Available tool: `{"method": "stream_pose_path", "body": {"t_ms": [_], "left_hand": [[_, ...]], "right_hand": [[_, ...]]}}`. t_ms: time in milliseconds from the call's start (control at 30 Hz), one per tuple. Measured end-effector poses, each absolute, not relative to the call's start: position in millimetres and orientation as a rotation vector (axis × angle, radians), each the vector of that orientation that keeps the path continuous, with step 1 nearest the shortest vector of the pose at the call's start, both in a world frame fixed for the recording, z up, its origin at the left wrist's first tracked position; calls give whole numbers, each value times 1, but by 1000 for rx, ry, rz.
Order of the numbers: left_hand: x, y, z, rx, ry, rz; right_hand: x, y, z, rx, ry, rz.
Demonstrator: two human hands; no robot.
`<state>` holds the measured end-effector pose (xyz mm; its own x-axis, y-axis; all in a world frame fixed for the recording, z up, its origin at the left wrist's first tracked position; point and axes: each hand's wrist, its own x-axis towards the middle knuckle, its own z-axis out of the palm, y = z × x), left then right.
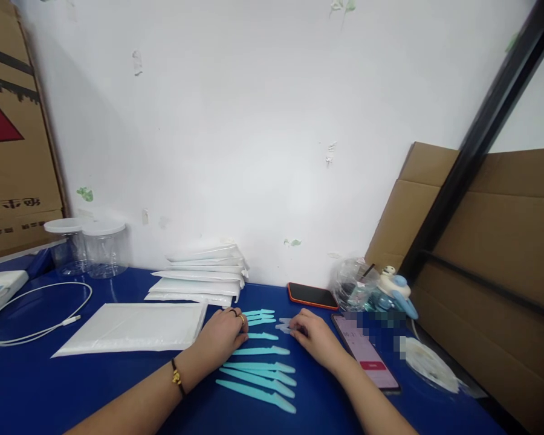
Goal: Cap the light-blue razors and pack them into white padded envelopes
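Several light blue plastic razor-like sticks (259, 365) lie in a row on the blue table (36, 386). My left hand (223, 336), with rings and a bracelet, rests curled at the row's left side, fingertips touching the upper sticks. My right hand (315, 337) is closed in a pinch on a small clear plastic piece (283, 326) at the row's upper right end.
A flat white padded envelope (133, 327) lies left of my hands, and a stack of them (199, 277) sits by the wall. Two phones (312, 295) (367, 353), a crumpled plastic bag with a toy (376, 290), clear jars (104, 248), a white cable (36, 314) and cardboard (503, 254) surround the area.
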<state>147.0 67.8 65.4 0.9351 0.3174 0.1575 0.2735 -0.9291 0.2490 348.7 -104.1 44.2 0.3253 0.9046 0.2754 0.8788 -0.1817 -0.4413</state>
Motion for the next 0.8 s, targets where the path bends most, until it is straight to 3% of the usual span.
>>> {"method": "stream_pose_path", "body": {"t_ms": [800], "left_hand": [[148, 60, 67, 2770, 441, 283]], "right_hand": [[331, -99, 43, -1909, -1524, 311]]}}
